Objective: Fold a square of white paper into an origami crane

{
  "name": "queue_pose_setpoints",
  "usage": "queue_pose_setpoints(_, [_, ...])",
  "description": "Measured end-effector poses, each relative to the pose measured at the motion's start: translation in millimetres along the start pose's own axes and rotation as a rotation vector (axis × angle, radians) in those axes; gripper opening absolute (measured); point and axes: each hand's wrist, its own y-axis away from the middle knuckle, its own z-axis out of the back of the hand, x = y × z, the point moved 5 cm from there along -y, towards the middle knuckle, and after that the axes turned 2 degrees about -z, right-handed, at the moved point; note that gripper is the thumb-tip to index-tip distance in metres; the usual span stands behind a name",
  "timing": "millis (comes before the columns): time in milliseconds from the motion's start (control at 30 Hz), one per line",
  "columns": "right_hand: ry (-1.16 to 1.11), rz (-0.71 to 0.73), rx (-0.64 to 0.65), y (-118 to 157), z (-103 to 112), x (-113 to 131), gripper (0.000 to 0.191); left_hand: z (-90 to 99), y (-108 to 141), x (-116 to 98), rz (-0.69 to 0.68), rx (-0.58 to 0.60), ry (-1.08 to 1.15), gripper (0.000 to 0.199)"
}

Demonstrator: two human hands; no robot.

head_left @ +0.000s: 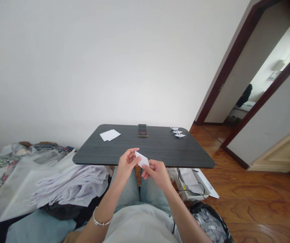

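Between my two hands is a small white piece of folded paper [142,159], diamond-shaped, held above the near edge of the dark table [124,148]. My left hand [128,162] pinches its left side with thumb and fingers. At its lower right corner, my right hand [157,171] grips it, the thumb on top and curled fingers beneath. Several folded paper cranes [178,132] stand in a row at the table's back right. Two square sheets of white paper [110,135] lie overlapping at the back left.
A phone [142,130] lies at the table's back middle, near the white wall. Piled cloth [71,185] is on the left. Below the table's right side are a white box [192,184] and a black bag of paper scraps [210,224].
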Motion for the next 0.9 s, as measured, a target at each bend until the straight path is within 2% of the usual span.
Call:
queue_pose_setpoints(100, [0.005,0.017,0.032,0,-1,0,0.032,1.8,1,-5,-0.042,-0.042,0.017,0.032])
queue_pose_setpoints(300, [-0.033,0.023,0.061,0,-2,-3,0.031,6.9,1,-9,-0.105,-0.139,0.011,0.031])
queue_pose_setpoints(467, [-0.069,0.038,0.019,0,4,0,0.029,2.2,2,-8,-0.025,-0.049,-0.034,0.036])
queue_pose_setpoints(600, [-0.136,0.096,-0.129,0,14,4,0.023,3.5,2,-12,-0.049,-0.042,-0.098,0.023])
queue_pose_setpoints(700, [-0.198,0.141,-0.201,0,18,6,0.019,1.5,2,-11,-0.039,0.005,-0.115,0.024])
queue_pose_setpoints(900, [-0.246,0.200,-0.236,2,17,10,0.017,-3.8,5,-9,-0.003,0.044,-0.139,0.026])
